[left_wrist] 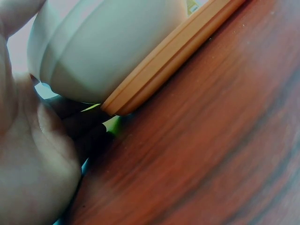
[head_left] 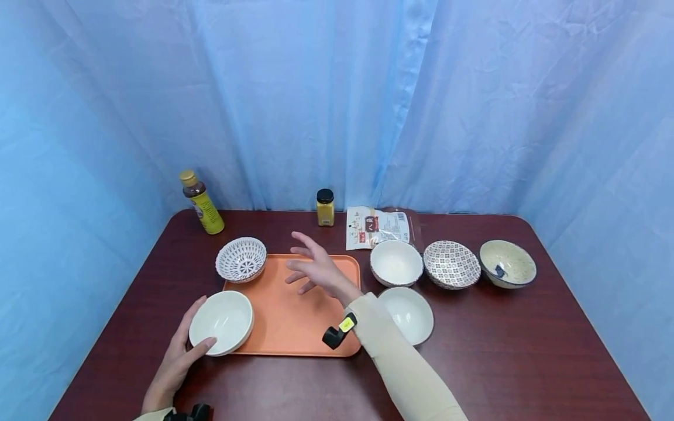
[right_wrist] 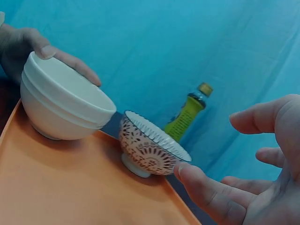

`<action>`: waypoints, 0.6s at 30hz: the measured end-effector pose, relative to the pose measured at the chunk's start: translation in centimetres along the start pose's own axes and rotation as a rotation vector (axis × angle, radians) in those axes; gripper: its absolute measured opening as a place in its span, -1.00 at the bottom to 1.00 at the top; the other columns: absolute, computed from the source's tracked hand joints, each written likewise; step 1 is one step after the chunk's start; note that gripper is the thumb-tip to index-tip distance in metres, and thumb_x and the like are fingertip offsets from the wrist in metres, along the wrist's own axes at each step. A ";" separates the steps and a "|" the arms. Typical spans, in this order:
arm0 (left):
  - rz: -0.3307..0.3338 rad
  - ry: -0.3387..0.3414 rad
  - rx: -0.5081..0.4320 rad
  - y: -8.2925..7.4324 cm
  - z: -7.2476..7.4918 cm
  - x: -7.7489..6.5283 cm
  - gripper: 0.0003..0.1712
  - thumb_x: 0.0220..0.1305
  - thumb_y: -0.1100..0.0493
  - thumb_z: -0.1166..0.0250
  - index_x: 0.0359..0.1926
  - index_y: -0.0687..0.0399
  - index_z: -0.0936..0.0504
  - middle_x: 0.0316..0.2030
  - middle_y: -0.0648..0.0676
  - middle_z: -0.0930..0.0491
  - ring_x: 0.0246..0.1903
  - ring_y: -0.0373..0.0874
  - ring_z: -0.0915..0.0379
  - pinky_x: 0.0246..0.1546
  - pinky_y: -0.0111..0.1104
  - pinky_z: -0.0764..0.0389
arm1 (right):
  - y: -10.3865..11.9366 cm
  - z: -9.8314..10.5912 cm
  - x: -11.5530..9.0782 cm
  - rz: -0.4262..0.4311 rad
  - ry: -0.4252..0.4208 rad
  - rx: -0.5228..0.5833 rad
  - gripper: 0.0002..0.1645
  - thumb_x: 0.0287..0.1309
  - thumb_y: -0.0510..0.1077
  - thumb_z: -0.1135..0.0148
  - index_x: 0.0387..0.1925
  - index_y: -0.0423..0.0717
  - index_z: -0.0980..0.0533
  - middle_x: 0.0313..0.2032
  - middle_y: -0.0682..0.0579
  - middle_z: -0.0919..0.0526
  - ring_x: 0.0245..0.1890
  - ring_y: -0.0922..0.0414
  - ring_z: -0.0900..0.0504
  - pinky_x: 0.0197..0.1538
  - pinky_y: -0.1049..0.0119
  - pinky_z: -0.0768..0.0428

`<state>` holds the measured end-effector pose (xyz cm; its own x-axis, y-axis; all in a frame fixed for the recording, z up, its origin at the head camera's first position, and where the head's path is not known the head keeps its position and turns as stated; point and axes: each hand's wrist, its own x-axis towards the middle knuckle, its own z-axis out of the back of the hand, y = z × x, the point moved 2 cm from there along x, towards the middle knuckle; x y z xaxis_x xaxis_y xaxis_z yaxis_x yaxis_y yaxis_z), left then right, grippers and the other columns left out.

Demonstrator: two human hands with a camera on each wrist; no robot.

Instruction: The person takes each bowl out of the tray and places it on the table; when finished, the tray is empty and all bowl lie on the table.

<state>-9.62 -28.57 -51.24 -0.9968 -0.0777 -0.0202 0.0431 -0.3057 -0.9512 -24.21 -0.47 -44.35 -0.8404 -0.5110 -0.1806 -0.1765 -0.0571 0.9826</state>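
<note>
Left hand [head_left: 176, 355] grips stacked plain white round bowls [head_left: 221, 320]; right hand [head_left: 320, 271] spreads wide above an orange rectangular tray [head_left: 295, 330].
The stack is at the tray's near left corner, a round dark-patterned white bowl [head_left: 241, 259] at its far left one; a red-brown wooden counter [head_left: 289, 392] carries the tray.

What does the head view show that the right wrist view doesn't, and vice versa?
Head only: yellow jar with black lid, white printed packet, four round bowls on the right.

Right wrist only: the foot beneath the round brown-patterned white bowl.

Both: that bowl, smooth white bowl or stack, orange tray, green-labelled bottle, blue curtain, left hand, right hand.
</note>
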 end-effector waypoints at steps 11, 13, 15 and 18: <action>0.007 0.001 0.003 0.0 -0.1 0.1 -0.05 0.32 0.24 -0.24 0.60 -0.05 0.04 0.52 0.10 0.00 0.19 -0.73 -0.03 0.04 -0.81 -0.11 | -1.6 -2.3 2.6 -0.060 0.000 -0.042 -0.15 0.35 -0.09 -0.22 0.53 0.40 -0.09 0.52 -0.14 -0.18 -0.12 -0.16 -0.76 -0.44 0.27 -0.66; 0.013 0.002 0.005 -0.1 -0.1 0.1 -0.05 0.32 0.24 -0.24 0.60 -0.05 0.05 0.52 0.13 0.02 0.19 -0.72 -0.03 0.04 -0.81 -0.11 | -1.9 -2.7 2.9 -0.065 -0.003 -0.046 -0.14 0.35 -0.09 -0.22 0.54 0.39 -0.07 0.52 -0.14 -0.18 -0.11 -0.18 -0.76 -0.43 0.26 -0.67; 0.027 0.003 0.013 -0.1 0.0 0.1 -0.04 0.33 0.23 -0.24 0.61 -0.07 0.06 0.53 0.16 0.03 0.19 -0.73 0.00 0.04 -0.82 -0.10 | -2.2 -3.1 3.3 -0.070 -0.008 -0.046 -0.13 0.34 -0.08 -0.22 0.55 0.37 -0.06 0.52 -0.14 -0.18 -0.12 -0.17 -0.76 -0.43 0.23 -0.68; 0.065 0.006 0.024 -0.1 0.1 0.1 -0.02 0.34 0.19 -0.25 0.61 -0.14 0.09 0.56 0.17 0.07 0.19 -0.74 0.04 0.08 -0.78 -0.08 | -2.6 -3.7 3.7 -0.084 -0.006 -0.044 -0.10 0.34 -0.06 -0.24 0.56 0.36 -0.03 0.52 -0.14 -0.18 -0.14 -0.13 -0.77 -0.42 0.20 -0.69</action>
<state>-9.68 -28.63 -51.16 -0.9921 -0.0928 -0.0840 0.1098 -0.3232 -0.9399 -25.00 -5.38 -47.45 -0.8268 -0.4973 -0.2631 -0.2242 -0.1376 0.9648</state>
